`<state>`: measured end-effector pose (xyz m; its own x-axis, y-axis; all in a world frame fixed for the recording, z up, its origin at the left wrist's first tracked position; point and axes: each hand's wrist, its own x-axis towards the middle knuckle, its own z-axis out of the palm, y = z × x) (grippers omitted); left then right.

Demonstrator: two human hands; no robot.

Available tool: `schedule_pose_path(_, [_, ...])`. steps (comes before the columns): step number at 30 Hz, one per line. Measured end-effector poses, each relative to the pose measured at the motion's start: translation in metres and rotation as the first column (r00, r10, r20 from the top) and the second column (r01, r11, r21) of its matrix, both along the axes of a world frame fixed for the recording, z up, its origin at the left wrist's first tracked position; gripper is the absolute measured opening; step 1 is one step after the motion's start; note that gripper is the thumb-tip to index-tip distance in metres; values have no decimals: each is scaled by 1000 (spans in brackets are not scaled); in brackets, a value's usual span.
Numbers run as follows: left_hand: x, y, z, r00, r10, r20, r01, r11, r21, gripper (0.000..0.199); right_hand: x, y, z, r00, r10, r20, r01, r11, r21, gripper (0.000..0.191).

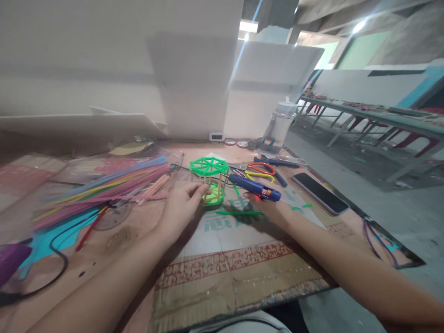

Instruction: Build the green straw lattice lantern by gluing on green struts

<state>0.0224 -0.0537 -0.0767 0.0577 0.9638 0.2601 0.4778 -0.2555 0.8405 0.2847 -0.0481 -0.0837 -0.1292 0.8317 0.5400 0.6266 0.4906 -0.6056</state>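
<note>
My left hand [183, 203] pinches a small model [209, 165] made of two green spoked rings, one above the other, joined by thin wooden sticks. My thumb and fingers are at its lower left, around a stick near the bottom ring. In my right hand [263, 206] is a blue hot glue gun [255, 186], with a red glow on its underside. Its nozzle points left and reaches the model's right side, near a stick; whether it touches cannot be made out. A green strip [239, 212] lies on the board between my hands.
Colourful fuzzy sticks [104, 189] are heaped on the left. Orange-and-yellow-handled scissors [265, 171] lie behind the glue gun. A phone [321, 192] lies at right, and a clear water bottle [277, 127] stands behind. A cardboard sheet [229, 296] covers the table front.
</note>
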Motion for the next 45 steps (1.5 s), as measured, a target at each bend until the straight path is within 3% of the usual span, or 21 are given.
schedule_pose_path(22, [0, 0, 1, 1000, -15, -19, 15, 1000, 17, 39, -1, -2, 2, 1000, -2, -14, 2, 1000, -7, 28])
schedule_pose_path(38, [0, 0, -1, 1000, 3, -20, -2, 1000, 18, 42, -3, -2, 6, 999, -16, -45, 11, 994, -111, 34])
schedule_pose_path(45, [0, 1, -1, 1000, 1, -11, -1, 1000, 15, 41, -1, -4, 7, 998, 19, -63, -25, 995, -92, 36])
